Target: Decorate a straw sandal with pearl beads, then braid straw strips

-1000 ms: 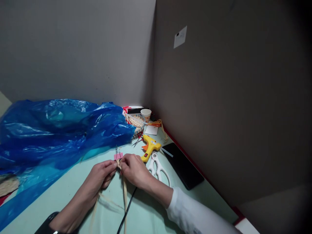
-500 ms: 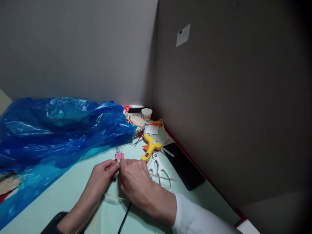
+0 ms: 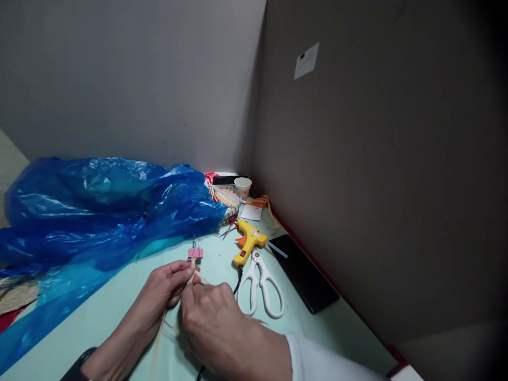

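A pink binder clip [image 3: 196,253] grips the far end of some pale raffia strands [image 3: 194,264] on the table. My left hand [image 3: 171,280] pinches the strands just below the clip, thumb against fingers. Close beside it, my right hand [image 3: 216,323] is closed on the strands a little nearer to me; its fingertips are mostly hidden behind its back. One strand slants off to the right between the hands, and loose ends trail down below my left hand. White scissors [image 3: 257,286] lie right of my right hand.
A yellow glue gun [image 3: 250,243] rests above the scissors, its black cord running towards me. To the right lies a black tablet-like slab [image 3: 307,278]. A blue plastic sheet [image 3: 119,206] covers the left side. A paper cup [image 3: 243,187] and a woven basket [image 3: 226,198] stand at the back.
My right hand has moved down and slightly left, away from the clip, uncovering the scissors' handles. My left hand stays by the clip. The view has shifted slightly.
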